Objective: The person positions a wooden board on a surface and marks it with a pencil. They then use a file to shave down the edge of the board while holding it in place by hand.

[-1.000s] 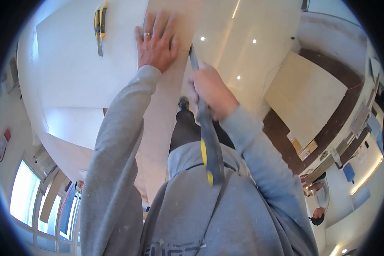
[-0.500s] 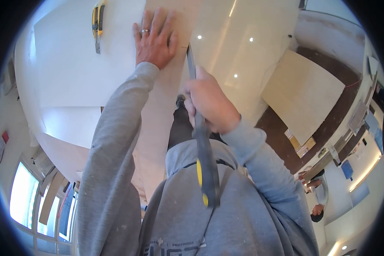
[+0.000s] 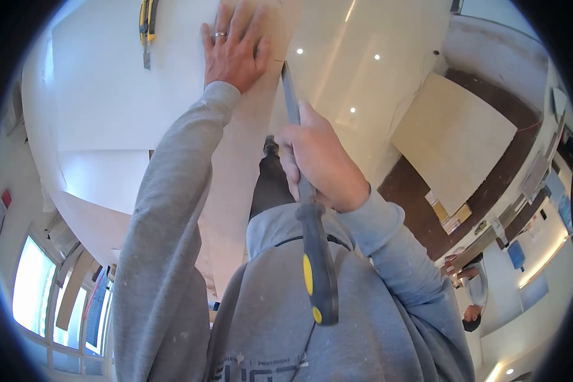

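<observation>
My left hand (image 3: 237, 51) lies flat on a pale board (image 3: 254, 121), fingers spread and holding nothing. Close to the board's right edge, my right hand (image 3: 325, 153) is wrapped around the metal blade of a file (image 3: 318, 274). Its black and yellow handle points back toward my body, and the far end of the blade meets the board's edge near a short dark mark. A yellow and black utility knife (image 3: 148, 28) rests on the white sheet (image 3: 102, 83) left of my left hand, blade out.
Glossy light floor (image 3: 344, 83) extends beyond the board's right edge. Another large panel (image 3: 458, 140) lies on a brown surface (image 3: 414, 216) to the right. A person (image 3: 474, 293) is at the far right, near a cluttered bench. Windows (image 3: 35, 286) stand at lower left.
My right hand and the file have shifted slightly right and back toward my body. My left hand stays flat on the board; the view has tilted a little.
</observation>
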Available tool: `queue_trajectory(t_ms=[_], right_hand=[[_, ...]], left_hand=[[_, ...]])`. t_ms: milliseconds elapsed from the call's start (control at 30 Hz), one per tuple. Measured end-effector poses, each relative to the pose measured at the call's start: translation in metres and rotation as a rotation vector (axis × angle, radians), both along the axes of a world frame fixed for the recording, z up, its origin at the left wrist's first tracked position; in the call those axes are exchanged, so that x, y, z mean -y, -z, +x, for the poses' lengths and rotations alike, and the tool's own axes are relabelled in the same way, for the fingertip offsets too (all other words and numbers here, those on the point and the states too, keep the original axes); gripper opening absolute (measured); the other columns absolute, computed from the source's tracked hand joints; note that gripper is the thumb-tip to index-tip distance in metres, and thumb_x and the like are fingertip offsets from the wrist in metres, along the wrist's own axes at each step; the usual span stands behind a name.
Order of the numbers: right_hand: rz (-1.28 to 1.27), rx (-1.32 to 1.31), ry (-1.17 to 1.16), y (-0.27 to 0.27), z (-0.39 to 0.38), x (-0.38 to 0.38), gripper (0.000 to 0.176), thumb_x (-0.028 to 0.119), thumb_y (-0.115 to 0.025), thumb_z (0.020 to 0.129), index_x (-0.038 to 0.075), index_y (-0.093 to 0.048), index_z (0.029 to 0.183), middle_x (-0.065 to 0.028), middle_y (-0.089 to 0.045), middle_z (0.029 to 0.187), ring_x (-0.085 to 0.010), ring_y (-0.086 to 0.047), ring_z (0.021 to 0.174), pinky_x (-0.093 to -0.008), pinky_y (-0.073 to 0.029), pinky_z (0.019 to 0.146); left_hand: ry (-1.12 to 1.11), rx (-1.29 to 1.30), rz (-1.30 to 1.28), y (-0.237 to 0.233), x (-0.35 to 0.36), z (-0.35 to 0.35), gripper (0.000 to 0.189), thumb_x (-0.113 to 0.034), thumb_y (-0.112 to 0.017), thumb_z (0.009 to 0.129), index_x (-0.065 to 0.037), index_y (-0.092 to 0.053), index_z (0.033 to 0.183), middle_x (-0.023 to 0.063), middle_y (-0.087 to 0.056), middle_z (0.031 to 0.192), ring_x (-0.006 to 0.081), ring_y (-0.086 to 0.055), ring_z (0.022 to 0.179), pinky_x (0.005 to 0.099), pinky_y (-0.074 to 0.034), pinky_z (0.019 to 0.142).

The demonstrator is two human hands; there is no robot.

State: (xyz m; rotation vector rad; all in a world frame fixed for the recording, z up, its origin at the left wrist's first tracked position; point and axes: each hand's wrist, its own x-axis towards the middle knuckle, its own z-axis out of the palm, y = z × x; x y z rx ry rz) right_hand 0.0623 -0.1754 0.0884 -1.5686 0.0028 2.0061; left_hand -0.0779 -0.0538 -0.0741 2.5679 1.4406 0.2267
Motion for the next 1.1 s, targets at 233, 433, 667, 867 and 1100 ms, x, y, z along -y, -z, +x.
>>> queue_trajectory(t_ms=[233, 433, 667, 867, 1100], right_hand=[[0.290, 0.090, -0.041, 0.097, -0.033, 0.013, 0.022, 0.006, -0.053, 0.093, 0.000, -0.037, 0.107, -0.0127, -0.050, 0.071, -0.0225, -0.055, 0.052, -0.0382, -0.044, 0.046], [-0.045, -0.008, -0.017, -0.002, -0.018, 0.017, 0.026, 0.006, -0.053, 0.093, -0.003, -0.035, 0.109, -0.0139, -0.055, 0.076, -0.0229, -0.059, 0.058, -0.0384, -0.045, 0.047], [0.107, 0.045, 0.036, 0.093, -0.037, 0.014, 0.026, 0.007, -0.052, 0.093, 0.002, -0.033, 0.110, -0.0112, -0.049, 0.071, -0.0212, -0.053, 0.049, -0.0420, -0.047, 0.044], [-0.028, -0.097, 0.002, 0.004, -0.006, 0.017, 0.023, 0.008, -0.055, 0.094, 0.007, -0.035, 0.105, -0.0091, -0.045, 0.071, -0.0207, -0.050, 0.046, -0.0430, -0.044, 0.039], [0.041, 0.026, 0.082, 0.072, -0.038, 0.014, 0.023, 0.009, -0.056, 0.095, 0.005, -0.037, 0.106, -0.0075, -0.046, 0.072, -0.0198, -0.054, 0.053, -0.0393, -0.046, 0.041]], left_hand=[[-0.005, 0.057, 0.084, 0.009, -0.002, 0.001, 0.056, -0.042, -0.054, 0.104, -0.028, -0.051, 0.159, 0.0084, -0.044, 0.166, 0.0385, -0.029, 0.158, 0.0661, -0.020, 0.127], [-0.007, 0.075, 0.063, 0.007, -0.001, -0.001, 0.058, -0.041, -0.056, 0.104, -0.030, -0.048, 0.160, 0.0038, -0.037, 0.170, 0.0372, -0.024, 0.160, 0.0713, -0.019, 0.125], [0.002, -0.007, 0.115, 0.012, -0.001, -0.002, 0.055, -0.042, -0.054, 0.104, -0.024, -0.054, 0.156, 0.0118, -0.048, 0.162, 0.0391, -0.032, 0.156, 0.0648, -0.021, 0.127], [0.000, 0.053, 0.027, 0.003, 0.000, 0.000, 0.064, -0.034, -0.054, 0.104, -0.022, -0.042, 0.165, 0.0117, -0.031, 0.174, 0.0428, -0.023, 0.161, 0.0701, -0.015, 0.127], [-0.006, 0.050, 0.049, 0.005, 0.001, 0.002, 0.063, -0.034, -0.054, 0.104, -0.023, -0.042, 0.165, 0.0119, -0.032, 0.174, 0.0433, -0.023, 0.161, 0.0706, -0.016, 0.126]])
